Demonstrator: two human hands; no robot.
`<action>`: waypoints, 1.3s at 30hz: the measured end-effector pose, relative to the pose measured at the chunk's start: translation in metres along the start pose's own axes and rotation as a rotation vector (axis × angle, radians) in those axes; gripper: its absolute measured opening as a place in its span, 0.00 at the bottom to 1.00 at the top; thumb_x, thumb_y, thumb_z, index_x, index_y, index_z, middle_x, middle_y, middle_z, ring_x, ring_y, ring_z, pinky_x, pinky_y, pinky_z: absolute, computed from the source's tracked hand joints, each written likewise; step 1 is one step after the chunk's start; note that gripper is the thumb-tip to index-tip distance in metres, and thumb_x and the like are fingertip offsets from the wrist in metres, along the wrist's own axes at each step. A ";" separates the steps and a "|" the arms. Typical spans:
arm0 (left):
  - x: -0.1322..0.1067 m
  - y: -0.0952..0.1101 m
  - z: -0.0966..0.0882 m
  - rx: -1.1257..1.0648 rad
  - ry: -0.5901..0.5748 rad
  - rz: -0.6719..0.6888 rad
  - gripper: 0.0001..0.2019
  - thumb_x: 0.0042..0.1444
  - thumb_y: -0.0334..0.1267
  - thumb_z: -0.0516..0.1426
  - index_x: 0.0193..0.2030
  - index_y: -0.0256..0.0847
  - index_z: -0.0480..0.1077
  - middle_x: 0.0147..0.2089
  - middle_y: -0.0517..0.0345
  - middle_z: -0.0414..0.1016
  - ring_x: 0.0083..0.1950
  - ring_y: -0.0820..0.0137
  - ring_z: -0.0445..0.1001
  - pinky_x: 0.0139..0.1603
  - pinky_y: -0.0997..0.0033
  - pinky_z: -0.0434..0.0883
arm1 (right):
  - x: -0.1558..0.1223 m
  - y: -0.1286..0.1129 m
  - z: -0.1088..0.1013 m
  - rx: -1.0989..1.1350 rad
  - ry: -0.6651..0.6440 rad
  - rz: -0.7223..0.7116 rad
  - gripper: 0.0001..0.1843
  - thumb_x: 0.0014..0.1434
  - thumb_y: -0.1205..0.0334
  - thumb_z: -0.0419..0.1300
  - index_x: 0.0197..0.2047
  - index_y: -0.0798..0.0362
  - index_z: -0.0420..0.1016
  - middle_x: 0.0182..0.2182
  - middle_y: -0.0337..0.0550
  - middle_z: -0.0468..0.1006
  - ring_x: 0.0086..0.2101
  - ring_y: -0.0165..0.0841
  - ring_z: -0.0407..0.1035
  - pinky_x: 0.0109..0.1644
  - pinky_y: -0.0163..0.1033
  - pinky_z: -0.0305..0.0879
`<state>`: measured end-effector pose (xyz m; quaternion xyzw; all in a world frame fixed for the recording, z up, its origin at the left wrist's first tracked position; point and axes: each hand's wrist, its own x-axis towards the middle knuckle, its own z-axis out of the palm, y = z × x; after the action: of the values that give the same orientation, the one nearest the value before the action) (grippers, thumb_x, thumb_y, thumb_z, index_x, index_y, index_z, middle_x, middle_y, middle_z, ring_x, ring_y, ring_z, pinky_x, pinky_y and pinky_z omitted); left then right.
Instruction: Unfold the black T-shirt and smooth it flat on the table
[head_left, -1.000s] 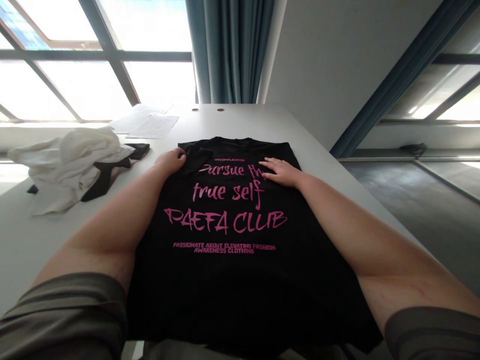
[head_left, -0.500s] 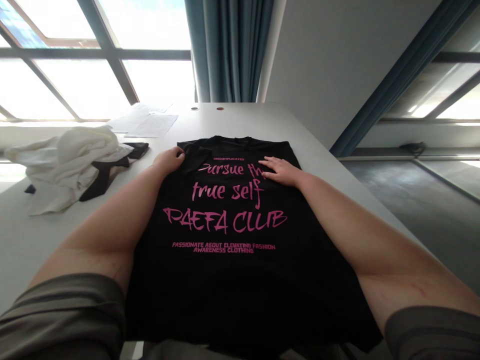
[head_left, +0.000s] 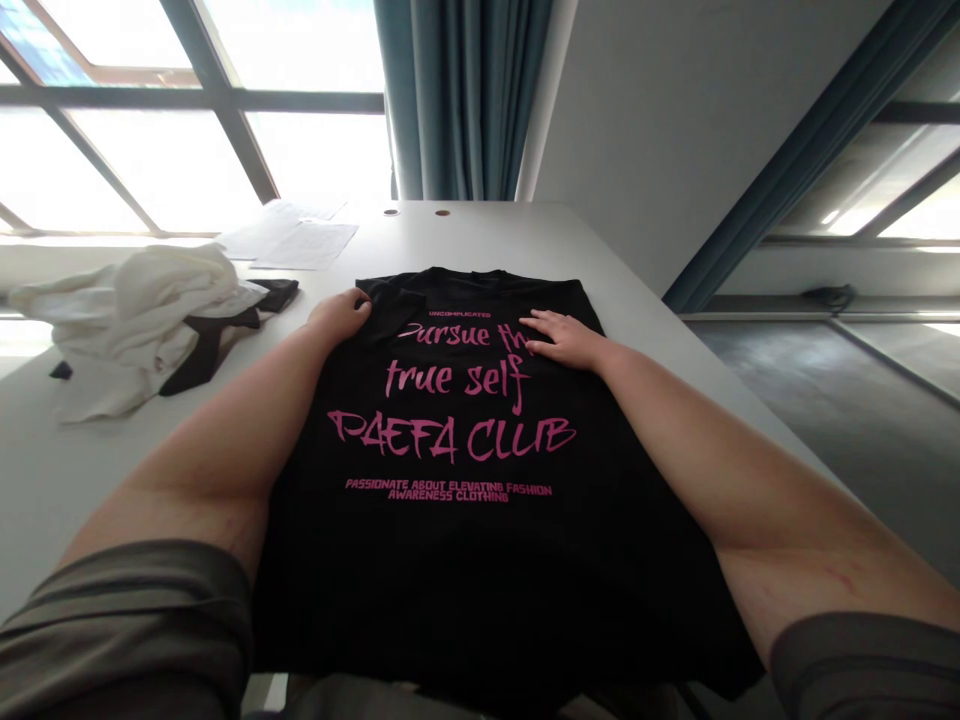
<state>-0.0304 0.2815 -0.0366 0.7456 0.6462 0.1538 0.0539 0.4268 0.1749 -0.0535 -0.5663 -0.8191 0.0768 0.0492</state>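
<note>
A black T-shirt (head_left: 465, 560) with pink lettering lies spread face up, its collar at the far end and its hem hanging over the near table edge. My left hand (head_left: 341, 315) is closed on the sleeve at the shirt's left side, and that sleeve is folded inward over the chest, covering the start of the top script line. My right hand (head_left: 562, 338) rests flat on the right side of the chest with its fingers spread, over the end of the word beside it. The right sleeve is not visible.
The shirt lies on a white table (head_left: 517, 235). A crumpled heap of white and black cloth (head_left: 165, 300) sits at the left. Paper sheets (head_left: 304, 245) lie behind it, near two round holes. Beyond are a window and a blue curtain (head_left: 465, 100).
The view has shifted very slightly. Both hands and the shirt keep their places.
</note>
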 end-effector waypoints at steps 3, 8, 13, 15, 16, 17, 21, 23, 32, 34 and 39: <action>0.000 0.000 0.000 -0.002 -0.001 -0.001 0.20 0.60 0.52 0.55 0.56 0.51 0.76 0.55 0.52 0.81 0.57 0.51 0.76 0.59 0.56 0.72 | 0.000 0.000 0.000 -0.001 -0.001 0.005 0.39 0.69 0.33 0.48 0.77 0.39 0.55 0.76 0.45 0.51 0.73 0.52 0.46 0.74 0.66 0.44; 0.000 0.001 -0.001 -0.004 -0.001 -0.005 0.21 0.60 0.52 0.55 0.56 0.50 0.76 0.55 0.52 0.81 0.57 0.51 0.76 0.59 0.56 0.71 | 0.000 -0.001 -0.002 -0.018 -0.017 0.006 0.40 0.69 0.33 0.47 0.77 0.41 0.55 0.76 0.46 0.50 0.73 0.51 0.46 0.75 0.65 0.44; 0.001 0.000 0.001 0.006 -0.001 -0.005 0.21 0.61 0.52 0.55 0.56 0.50 0.76 0.55 0.52 0.80 0.56 0.51 0.76 0.59 0.56 0.71 | 0.000 -0.001 -0.002 -0.020 -0.016 0.011 0.40 0.69 0.33 0.47 0.77 0.42 0.54 0.76 0.45 0.50 0.73 0.53 0.47 0.74 0.66 0.45; 0.002 -0.002 0.002 0.012 0.009 0.005 0.21 0.61 0.52 0.54 0.56 0.50 0.75 0.55 0.52 0.80 0.57 0.52 0.75 0.59 0.57 0.71 | 0.000 0.001 -0.001 -0.018 -0.010 0.006 0.40 0.69 0.32 0.47 0.77 0.40 0.55 0.76 0.43 0.50 0.73 0.53 0.47 0.75 0.65 0.45; 0.003 -0.003 0.003 0.014 0.013 0.008 0.21 0.61 0.53 0.54 0.57 0.50 0.75 0.55 0.53 0.80 0.57 0.52 0.75 0.59 0.57 0.71 | 0.001 0.002 0.000 -0.017 -0.004 0.003 0.40 0.68 0.32 0.47 0.77 0.40 0.55 0.76 0.43 0.51 0.73 0.52 0.47 0.75 0.65 0.45; 0.004 -0.003 0.004 0.013 0.017 0.009 0.21 0.61 0.52 0.54 0.57 0.50 0.75 0.54 0.53 0.80 0.57 0.52 0.75 0.60 0.57 0.71 | 0.001 0.004 0.001 -0.016 0.001 0.000 0.40 0.68 0.32 0.47 0.77 0.40 0.55 0.76 0.43 0.51 0.73 0.52 0.47 0.75 0.65 0.45; 0.004 -0.004 0.004 0.001 0.021 0.006 0.21 0.60 0.52 0.55 0.56 0.49 0.75 0.53 0.53 0.80 0.57 0.51 0.75 0.60 0.57 0.70 | 0.003 0.006 0.003 -0.006 0.011 -0.005 0.40 0.68 0.32 0.48 0.77 0.40 0.55 0.76 0.42 0.51 0.73 0.52 0.47 0.75 0.64 0.45; 0.004 -0.004 0.004 -0.002 0.022 0.010 0.21 0.60 0.52 0.55 0.56 0.50 0.75 0.53 0.53 0.80 0.57 0.52 0.75 0.60 0.57 0.70 | 0.002 0.006 0.003 0.001 0.011 -0.006 0.40 0.68 0.32 0.48 0.77 0.39 0.55 0.76 0.42 0.52 0.73 0.53 0.46 0.75 0.65 0.44; 0.002 -0.002 0.003 0.011 0.018 0.013 0.21 0.61 0.52 0.54 0.57 0.49 0.75 0.54 0.52 0.80 0.57 0.52 0.75 0.60 0.57 0.71 | 0.000 0.001 -0.001 -0.001 -0.002 0.004 0.40 0.69 0.33 0.48 0.77 0.41 0.55 0.76 0.44 0.50 0.73 0.54 0.46 0.75 0.66 0.44; 0.002 -0.002 0.003 0.009 0.019 0.010 0.21 0.61 0.52 0.55 0.56 0.49 0.76 0.54 0.52 0.80 0.57 0.52 0.75 0.60 0.57 0.71 | -0.001 0.000 -0.001 -0.002 -0.002 0.003 0.40 0.69 0.33 0.48 0.77 0.41 0.55 0.76 0.44 0.50 0.73 0.54 0.46 0.74 0.66 0.45; 0.002 -0.002 0.003 0.000 0.021 0.004 0.20 0.60 0.52 0.55 0.55 0.50 0.76 0.54 0.53 0.81 0.57 0.52 0.75 0.60 0.58 0.70 | 0.000 0.001 0.001 -0.010 0.007 0.003 0.39 0.69 0.33 0.48 0.77 0.40 0.55 0.76 0.43 0.51 0.73 0.53 0.47 0.74 0.65 0.46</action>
<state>-0.0313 0.2843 -0.0394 0.7451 0.6453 0.1619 0.0470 0.4278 0.1753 -0.0542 -0.5679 -0.8186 0.0706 0.0490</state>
